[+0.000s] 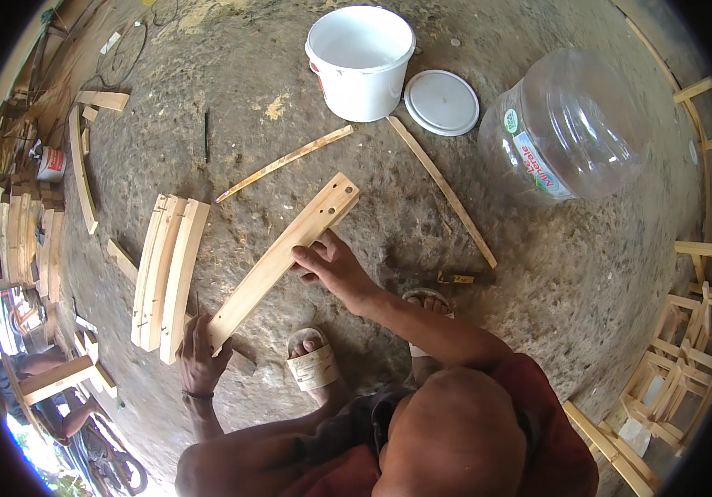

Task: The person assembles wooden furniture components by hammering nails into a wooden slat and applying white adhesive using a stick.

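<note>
Rough, mottled ground (538,265) spreads under everything, bending up toward the rim on all sides. Nearest, at centre, are the person's feet in pale sandals (314,369). Just left of them, the left hand (201,356) is closed about the near end of a plank (260,277), fingers along its left side and thumb on the right. That plank lies at a slant in front of the feet, its long axis running from near left to far right; the far end, with dark round holes, points away and to the right. Past its middle, the right hand (335,269) clamps the right edge, thumb on top and fingers curled below. Whether the plank touches the ground, I cannot tell.

Left of it, slats (168,273) lie side by side, pointing away more steeply. Farther off, one strip (281,164) slants far right, while another (447,195) slants far left. Beyond them stands a white bucket (364,95), a round lid (443,102) just right of it, then a big clear bottle (588,124) tipped over.
</note>
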`<action>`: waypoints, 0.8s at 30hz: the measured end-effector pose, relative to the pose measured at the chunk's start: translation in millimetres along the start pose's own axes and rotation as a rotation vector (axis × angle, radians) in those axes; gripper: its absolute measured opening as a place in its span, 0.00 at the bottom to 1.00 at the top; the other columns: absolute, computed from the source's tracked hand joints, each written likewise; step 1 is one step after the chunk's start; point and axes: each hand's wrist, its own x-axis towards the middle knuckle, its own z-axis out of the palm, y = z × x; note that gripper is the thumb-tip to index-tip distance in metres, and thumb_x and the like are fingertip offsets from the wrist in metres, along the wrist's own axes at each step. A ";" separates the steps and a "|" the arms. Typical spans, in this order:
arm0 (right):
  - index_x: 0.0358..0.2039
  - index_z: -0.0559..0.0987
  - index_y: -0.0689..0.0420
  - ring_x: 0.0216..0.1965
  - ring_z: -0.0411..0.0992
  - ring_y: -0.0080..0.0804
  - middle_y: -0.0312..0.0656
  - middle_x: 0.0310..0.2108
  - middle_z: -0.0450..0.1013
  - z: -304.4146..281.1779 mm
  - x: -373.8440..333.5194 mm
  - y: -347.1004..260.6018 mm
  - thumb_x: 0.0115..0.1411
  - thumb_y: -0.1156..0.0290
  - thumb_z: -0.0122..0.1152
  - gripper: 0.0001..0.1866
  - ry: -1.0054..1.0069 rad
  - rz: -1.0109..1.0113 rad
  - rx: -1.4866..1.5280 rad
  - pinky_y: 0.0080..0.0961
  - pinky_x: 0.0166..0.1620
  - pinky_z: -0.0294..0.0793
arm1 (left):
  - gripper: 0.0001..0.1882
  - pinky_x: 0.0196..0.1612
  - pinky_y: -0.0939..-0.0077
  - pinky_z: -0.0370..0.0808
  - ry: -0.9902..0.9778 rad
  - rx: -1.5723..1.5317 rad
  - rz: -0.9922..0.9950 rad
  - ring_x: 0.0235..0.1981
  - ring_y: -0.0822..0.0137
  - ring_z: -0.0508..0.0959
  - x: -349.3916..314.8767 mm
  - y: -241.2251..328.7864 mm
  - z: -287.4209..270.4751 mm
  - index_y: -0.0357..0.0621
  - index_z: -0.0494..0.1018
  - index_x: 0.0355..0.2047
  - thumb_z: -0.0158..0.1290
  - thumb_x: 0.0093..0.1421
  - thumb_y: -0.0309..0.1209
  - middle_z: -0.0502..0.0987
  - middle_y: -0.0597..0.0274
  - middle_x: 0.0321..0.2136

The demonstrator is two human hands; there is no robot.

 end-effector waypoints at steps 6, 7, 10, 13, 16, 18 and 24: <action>0.60 0.66 0.55 0.50 0.77 0.30 0.42 0.51 0.75 -1.2 -2.8 -7.5 0.68 0.46 0.58 0.30 0.002 0.002 -0.036 0.29 0.47 0.77 | 0.23 0.52 0.55 0.78 0.125 -0.241 0.017 0.50 0.44 0.79 51.1 34.6 -21.4 0.36 0.71 0.56 0.59 0.62 0.28 0.77 0.42 0.48; 0.60 0.66 0.55 0.49 0.77 0.30 0.42 0.51 0.75 -3.5 -4.2 -8.5 0.68 0.46 0.58 0.30 -0.003 0.005 -0.050 0.29 0.46 0.77 | 0.20 0.52 0.55 0.78 0.152 -0.292 0.025 0.50 0.45 0.79 64.9 42.1 -20.3 0.36 0.72 0.55 0.56 0.63 0.26 0.78 0.43 0.48; 0.58 0.68 0.57 0.47 0.78 0.31 0.42 0.51 0.75 -15.5 -9.6 -7.7 0.68 0.48 0.59 0.29 -0.059 0.049 -0.089 0.30 0.47 0.78 | 0.16 0.52 0.56 0.79 0.156 -0.308 0.181 0.47 0.48 0.82 113.1 71.0 -19.5 0.36 0.74 0.51 0.50 0.62 0.17 0.81 0.49 0.46; 0.55 0.72 0.60 0.46 0.78 0.38 0.46 0.48 0.77 -68.4 -29.4 10.7 0.65 0.53 0.63 0.27 0.064 -0.219 -0.605 0.36 0.49 0.78 | 0.20 0.48 0.58 0.81 0.217 -0.318 0.275 0.41 0.50 0.84 156.9 103.6 3.1 0.38 0.72 0.52 0.53 0.58 0.17 0.83 0.52 0.40; 0.55 0.76 0.58 0.52 0.74 0.50 0.48 0.50 0.75 -124.9 -54.7 22.0 0.62 0.55 0.66 0.26 0.215 -0.510 -1.313 0.43 0.53 0.76 | 0.21 0.45 0.60 0.82 0.148 -0.407 0.324 0.39 0.51 0.84 170.5 108.9 9.2 0.40 0.71 0.52 0.54 0.58 0.18 0.83 0.53 0.37; 0.55 0.76 0.56 0.56 0.70 0.50 0.48 0.53 0.73 -159.3 -82.5 23.9 0.61 0.55 0.67 0.26 0.227 -0.415 -1.605 0.44 0.56 0.73 | 0.20 0.44 0.61 0.82 0.134 -0.392 0.354 0.38 0.52 0.84 172.2 107.8 7.5 0.41 0.71 0.52 0.54 0.58 0.18 0.83 0.52 0.37; 0.57 0.76 0.53 0.58 0.68 0.50 0.48 0.54 0.70 -189.6 -115.8 35.6 0.61 0.56 0.66 0.26 0.163 -0.193 -1.690 0.45 0.59 0.69 | 0.18 0.40 0.59 0.82 0.163 -0.435 0.396 0.37 0.51 0.84 184.3 100.7 6.9 0.41 0.73 0.49 0.58 0.58 0.22 0.81 0.52 0.40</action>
